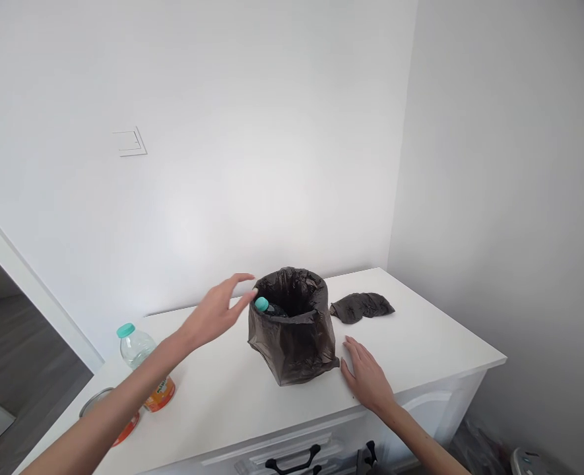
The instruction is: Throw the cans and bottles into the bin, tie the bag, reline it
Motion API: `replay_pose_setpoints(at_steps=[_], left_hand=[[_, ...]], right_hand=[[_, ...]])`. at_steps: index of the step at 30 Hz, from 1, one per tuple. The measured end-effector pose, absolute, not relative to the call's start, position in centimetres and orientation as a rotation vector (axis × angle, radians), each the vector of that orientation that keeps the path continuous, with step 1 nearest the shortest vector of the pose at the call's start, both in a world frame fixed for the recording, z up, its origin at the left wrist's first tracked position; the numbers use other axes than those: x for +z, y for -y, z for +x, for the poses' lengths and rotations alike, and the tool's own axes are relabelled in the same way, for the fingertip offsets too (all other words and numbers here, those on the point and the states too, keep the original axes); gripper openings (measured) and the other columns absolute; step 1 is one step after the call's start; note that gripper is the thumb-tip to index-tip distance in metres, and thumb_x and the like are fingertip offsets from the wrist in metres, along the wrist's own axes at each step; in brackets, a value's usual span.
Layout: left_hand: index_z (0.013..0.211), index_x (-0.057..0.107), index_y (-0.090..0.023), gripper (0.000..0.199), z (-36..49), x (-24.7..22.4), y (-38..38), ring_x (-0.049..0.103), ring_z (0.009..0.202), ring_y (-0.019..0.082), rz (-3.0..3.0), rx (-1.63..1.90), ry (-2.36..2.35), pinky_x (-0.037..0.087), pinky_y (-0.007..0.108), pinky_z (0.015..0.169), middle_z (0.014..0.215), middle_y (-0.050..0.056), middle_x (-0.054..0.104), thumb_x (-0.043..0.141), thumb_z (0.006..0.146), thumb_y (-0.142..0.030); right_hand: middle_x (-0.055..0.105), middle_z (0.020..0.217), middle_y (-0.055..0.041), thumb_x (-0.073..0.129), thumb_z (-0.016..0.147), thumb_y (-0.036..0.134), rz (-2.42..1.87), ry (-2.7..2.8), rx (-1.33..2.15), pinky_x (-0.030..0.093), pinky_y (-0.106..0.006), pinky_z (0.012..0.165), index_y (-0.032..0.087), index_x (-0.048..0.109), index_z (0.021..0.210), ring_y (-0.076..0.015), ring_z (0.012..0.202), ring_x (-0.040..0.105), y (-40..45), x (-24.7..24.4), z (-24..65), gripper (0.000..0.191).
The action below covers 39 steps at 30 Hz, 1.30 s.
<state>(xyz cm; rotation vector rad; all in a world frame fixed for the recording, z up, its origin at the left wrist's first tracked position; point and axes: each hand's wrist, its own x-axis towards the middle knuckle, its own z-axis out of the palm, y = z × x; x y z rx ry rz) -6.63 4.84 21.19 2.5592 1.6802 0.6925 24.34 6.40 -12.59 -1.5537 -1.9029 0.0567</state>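
A bin lined with a black plastic bag (299, 349) stands on the white cabinet top. Inside it, against the left rim, leans a bottle with a turquoise cap (261, 304); most of its body is hidden. My left hand (217, 307) is at the bin's upper left edge, thumb and fingers apart, holding nothing. Flat on the cabinet top, just right of the bin's base, lies my right hand (367, 376) with its fingers stretched out. Behind it is a crumpled black plastic bag (362, 307).
A clear plastic bottle (137, 346) with an orange label stands at the left, partly behind my left forearm, beside a round container (94, 399). The white cabinet (435, 343) has black handles (293, 460) in front. A wall switch (130, 142) is at the upper left.
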Motion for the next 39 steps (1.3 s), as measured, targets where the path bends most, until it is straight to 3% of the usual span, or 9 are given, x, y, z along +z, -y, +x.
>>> replay_pose_setpoints(at_steps=[5, 9, 13, 18, 23, 27, 30, 34, 39], left_hand=[[0.133, 0.057, -0.024, 0.052, -16.0, 21.1, -3.3, 0.054, 0.134, 0.034, 2.623, 0.926, -2.113, 0.048, 0.049, 0.107, 0.142, 0.011, 0.062, 0.039, 0.100, -0.058], [0.133, 0.058, -0.015, 0.062, -25.2, 19.0, -2.5, 0.053, 0.134, 0.042, 2.498, 0.750, -2.549, 0.042, 0.061, 0.110, 0.137, 0.022, 0.063, 0.033, 0.098, -0.058], [0.140, 0.057, -0.011, 0.072, -29.9, 16.5, -1.8, 0.065, 0.116, 0.041, 2.250, 0.500, -2.613, 0.051, 0.057, 0.098, 0.134, 0.024, 0.066, 0.032, 0.096, -0.062], [0.131, 0.062, -0.022, 0.058, -30.4, 14.8, -1.4, 0.073, 0.082, 0.029, 2.112, 0.521, -2.517, 0.056, 0.043, 0.067, 0.139, 0.017, 0.064, 0.032, 0.097, -0.058], [0.128, 0.060, -0.022, 0.049, -28.6, 16.1, -0.9, 0.069, 0.070, 0.025, 2.294, 0.762, -2.507, 0.055, 0.042, 0.065, 0.132, 0.014, 0.066, 0.029, 0.101, -0.049], [0.127, 0.061, -0.029, 0.036, -22.8, 20.9, 0.4, 0.069, 0.113, 0.028, 2.659, 1.429, -2.174, 0.059, 0.041, 0.084, 0.133, 0.006, 0.068, 0.044, 0.103, -0.048], [0.125, 0.062, -0.028, 0.027, -15.9, 24.6, 1.3, 0.068, 0.117, 0.023, 2.700, 1.782, -1.684, 0.058, 0.040, 0.100, 0.126, 0.003, 0.071, 0.057, 0.101, -0.040], [0.122, 0.063, -0.024, 0.026, -7.3, 25.9, 0.6, 0.069, 0.113, 0.020, 2.603, 1.673, -1.301, 0.058, 0.039, 0.103, 0.122, 0.005, 0.071, 0.059, 0.101, -0.039], [0.120, 0.063, -0.027, 0.025, -1.5, 22.1, -3.3, 0.068, 0.108, 0.021, 2.727, 1.016, -1.136, 0.057, 0.037, 0.095, 0.124, 0.005, 0.070, 0.048, 0.104, -0.041]], right_hand=[[0.052, 0.156, -0.0143, 0.037, 0.103, 0.039, -1.548, 1.898, 0.073, 0.038, -0.050, 0.122, 0.016, 0.053, 0.144, -0.0307, 0.145, 0.047, -6.4, -13.1, 24.5, 0.050], [0.051, 0.156, -0.0134, 0.037, 0.102, 0.040, -1.551, 1.895, 0.103, 0.038, -0.051, 0.122, 0.017, 0.053, 0.145, -0.0311, 0.145, 0.047, -6.3, -13.5, 24.6, 0.052], [0.051, 0.157, -0.0112, 0.036, 0.102, 0.041, -1.571, 1.918, 0.091, 0.039, -0.049, 0.121, 0.017, 0.053, 0.145, -0.0296, 0.145, 0.047, -6.1, -13.7, 24.5, 0.052], [0.051, 0.157, -0.0104, 0.035, 0.102, 0.041, -1.588, 1.928, 0.078, 0.041, -0.049, 0.120, 0.018, 0.053, 0.146, -0.0291, 0.145, 0.048, -6.0, -13.8, 24.4, 0.053], [0.052, 0.156, -0.0108, 0.036, 0.102, 0.041, -1.582, 1.926, 0.069, 0.041, -0.050, 0.120, 0.018, 0.054, 0.145, -0.0295, 0.145, 0.048, -6.0, -13.8, 24.2, 0.053], [0.053, 0.156, -0.0102, 0.036, 0.102, 0.040, -1.585, 1.915, 0.060, 0.041, -0.049, 0.120, 0.019, 0.055, 0.144, -0.0294, 0.144, 0.049, -6.1, -13.7, 24.1, 0.051], [0.053, 0.155, -0.0108, 0.036, 0.102, 0.040, -1.587, 1.910, 0.051, 0.041, -0.049, 0.120, 0.018, 0.055, 0.144, -0.0294, 0.143, 0.049, -6.2, -13.6, 24.1, 0.051], [0.054, 0.155, -0.0123, 0.038, 0.102, 0.038, -1.568, 1.906, 0.063, 0.040, -0.049, 0.122, 0.016, 0.055, 0.143, -0.0294, 0.144, 0.049, -6.3, -13.3, 24.2, 0.050], [0.055, 0.153, -0.0125, 0.038, 0.102, 0.033, -1.549, 1.911, 0.028, 0.039, -0.048, 0.122, 0.017, 0.057, 0.141, -0.0283, 0.143, 0.050, -6.5, -12.6, 24.3, 0.046]])
